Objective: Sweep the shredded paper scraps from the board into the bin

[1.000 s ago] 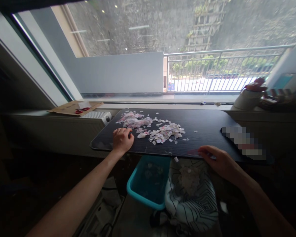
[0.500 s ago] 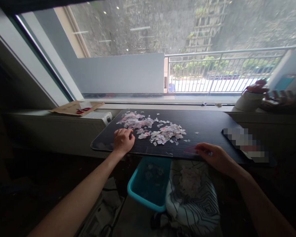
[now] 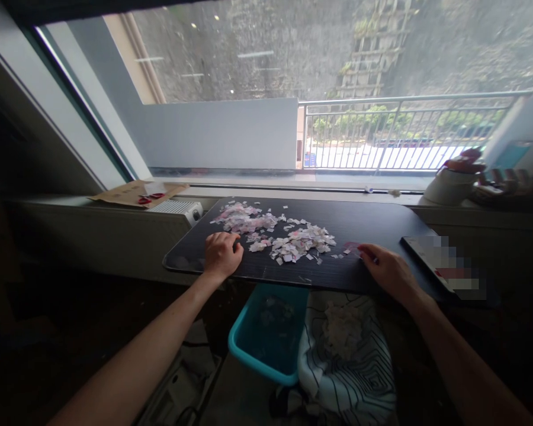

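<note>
On the dark table [image 3: 364, 219] lie two loose heaps of small paper pieces, a pinkish heap [image 3: 244, 218] at the left and a whiter heap [image 3: 299, 242] nearer the middle. My left hand [image 3: 222, 254] rests at the table's front left, fingers curled under, just below the pinkish heap; whatever is inside the fingers is hidden. To the right of the whiter heap, my right hand [image 3: 388, 271] pinches a thin, see-through pink sheet [image 3: 350, 247] between thumb and fingers. The sheet is close above the tabletop, near a few stray pieces.
Below the front edge hang or stand a teal bin [image 3: 266, 370] with some pieces inside and a cloth-lined container [image 3: 346, 378] holding more paper pieces. A phone-like slab [image 3: 430, 260] lies at the table's right. Red scissors [image 3: 151, 199] rest on brown paper [image 3: 119, 195] at left.
My right hand has moved slightly away from me and to the right, lifting the pink sheet from the front edge toward the whiter heap's right side. My left hand stays put.
</note>
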A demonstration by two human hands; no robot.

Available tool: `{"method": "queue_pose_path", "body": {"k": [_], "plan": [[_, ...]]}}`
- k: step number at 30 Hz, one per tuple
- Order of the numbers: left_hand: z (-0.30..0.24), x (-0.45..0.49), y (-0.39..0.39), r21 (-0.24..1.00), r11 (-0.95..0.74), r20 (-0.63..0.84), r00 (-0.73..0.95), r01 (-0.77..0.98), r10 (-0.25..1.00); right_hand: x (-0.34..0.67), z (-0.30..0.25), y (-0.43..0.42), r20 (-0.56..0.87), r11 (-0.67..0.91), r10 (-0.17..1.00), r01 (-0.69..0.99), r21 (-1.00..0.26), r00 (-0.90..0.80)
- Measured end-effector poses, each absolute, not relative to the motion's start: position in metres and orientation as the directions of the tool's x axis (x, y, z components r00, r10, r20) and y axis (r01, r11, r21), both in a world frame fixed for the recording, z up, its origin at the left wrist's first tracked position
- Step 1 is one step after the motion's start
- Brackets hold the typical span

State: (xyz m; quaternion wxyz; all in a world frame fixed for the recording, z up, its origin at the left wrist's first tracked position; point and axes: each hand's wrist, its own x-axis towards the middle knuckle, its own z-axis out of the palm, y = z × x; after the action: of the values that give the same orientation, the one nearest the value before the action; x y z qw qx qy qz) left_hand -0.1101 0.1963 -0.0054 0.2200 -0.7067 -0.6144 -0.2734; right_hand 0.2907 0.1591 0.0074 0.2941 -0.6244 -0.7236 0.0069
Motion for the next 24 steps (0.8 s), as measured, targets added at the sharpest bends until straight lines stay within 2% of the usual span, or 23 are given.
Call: {"method": "queue_pose_path", "body": {"k": [4,10,16,21,24], "plan": [[-0.004,-0.109,0.195,0.025,-0.140,0.654,0.090,0.990,0.751,0.271,0.009,0.138,0.414,0.309,0.901,0.860,-0.406,-0.129],[-0.005,-0.108,0.195,0.033,-0.138,0.658,0.082,0.990,0.748,0.267,0.016,0.124,0.393,0.255,0.918,0.841,-0.478,-0.055],[-0.006,-0.109,0.196,0.039,-0.133,0.652,0.076,0.990,0.755,0.269,0.017,0.124,0.357,0.173,0.934,0.878,-0.445,-0.003],[-0.004,-0.108,0.194,0.046,-0.136,0.647,0.075,0.990,0.759,0.268,0.020,0.127,0.373,0.182,0.928,0.884,-0.431,-0.010],[-0.004,-0.109,0.194,0.050,-0.137,0.646,0.073,0.989,0.759,0.272,0.021,0.118,0.325,0.201,0.944,0.883,-0.424,-0.059]]}}
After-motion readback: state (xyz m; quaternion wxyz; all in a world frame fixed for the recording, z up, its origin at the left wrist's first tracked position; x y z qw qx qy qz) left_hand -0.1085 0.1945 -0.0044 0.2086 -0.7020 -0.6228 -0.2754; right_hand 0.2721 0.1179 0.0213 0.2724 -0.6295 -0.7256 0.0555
